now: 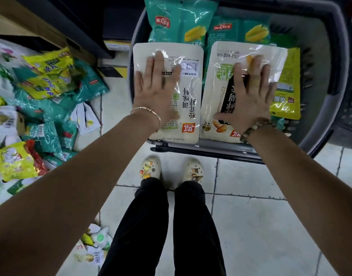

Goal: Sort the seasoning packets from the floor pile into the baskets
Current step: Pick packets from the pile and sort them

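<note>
Grey plastic forms the large oval basket lying under and around both hands. Well to the left of the left hand, a loose pile of teal, yellow and white seasoning packets covers the tiled floor. Beyond the fingertips, two teal packets printed with yellow corn lie in the basket. Two glossy white packets sit side by side on top: the left hand rests flat on the left white packet, fingers straight and spread, and the right hand presses the right white packet the same way. Just right of the right hand a yellow-green packet peeks out. A thin gold bangle circles the left wrist, a beaded bracelet the right.
</note>
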